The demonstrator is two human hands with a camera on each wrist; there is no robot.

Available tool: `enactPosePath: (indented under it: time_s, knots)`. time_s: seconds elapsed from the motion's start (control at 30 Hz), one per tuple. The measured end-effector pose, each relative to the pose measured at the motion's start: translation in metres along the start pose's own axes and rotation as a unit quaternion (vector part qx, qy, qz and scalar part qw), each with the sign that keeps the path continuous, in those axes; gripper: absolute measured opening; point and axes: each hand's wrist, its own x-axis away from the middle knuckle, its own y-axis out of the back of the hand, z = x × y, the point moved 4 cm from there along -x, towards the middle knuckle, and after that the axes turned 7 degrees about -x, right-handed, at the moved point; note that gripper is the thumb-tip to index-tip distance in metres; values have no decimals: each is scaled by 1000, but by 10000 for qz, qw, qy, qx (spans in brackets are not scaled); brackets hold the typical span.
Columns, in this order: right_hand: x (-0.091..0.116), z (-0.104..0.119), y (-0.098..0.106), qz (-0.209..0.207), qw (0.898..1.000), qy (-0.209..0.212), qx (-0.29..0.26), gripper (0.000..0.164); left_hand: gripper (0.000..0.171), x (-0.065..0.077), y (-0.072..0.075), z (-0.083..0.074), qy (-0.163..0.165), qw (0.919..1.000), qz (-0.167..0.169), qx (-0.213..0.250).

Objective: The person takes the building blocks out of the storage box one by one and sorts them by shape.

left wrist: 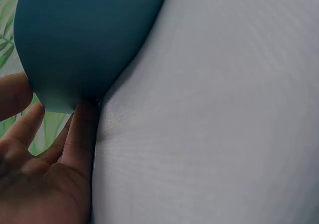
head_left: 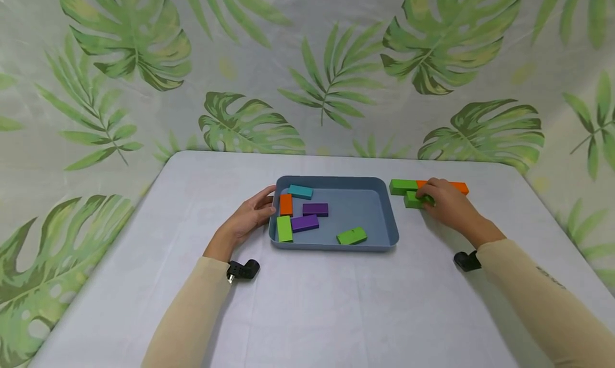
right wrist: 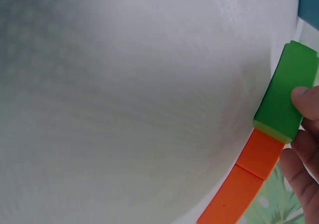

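In the head view my left hand touches the left wall of a blue-grey tray, its fingers fairly straight. The left wrist view shows those fingers against the tray's outer wall. To the right of the tray, my right hand pinches a green block between thumb and fingers. This block lies in front of a row made of another green block and orange blocks. In the right wrist view, the thumb presses on the green block beside orange blocks.
Inside the tray lie a teal block, an orange block, two purple blocks, a lime green block and a green block. A white cloth covers the table; leaf-patterned fabric hangs behind.
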Motion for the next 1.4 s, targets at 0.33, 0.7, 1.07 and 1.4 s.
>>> enactPosePath:
  time_s: [0.33,0.7,1.07,1.4]
  knots:
    - [-7,-2,0,172,9996,-119,-185,19,66,1,1,-2,-59,9999,50,75]
    - [-10,-4,-1,326,9988,-324,-156,19,65,1,1,-1,-57,9999,53,66]
    - [-11,-4,0,334,9987,-304,-218,19,65,0,0,-2,-74,9999,53,47]
    - [-10,-2,2,411,9984,-285,-260,20,65,0,1,-2,-53,9999,69,51]
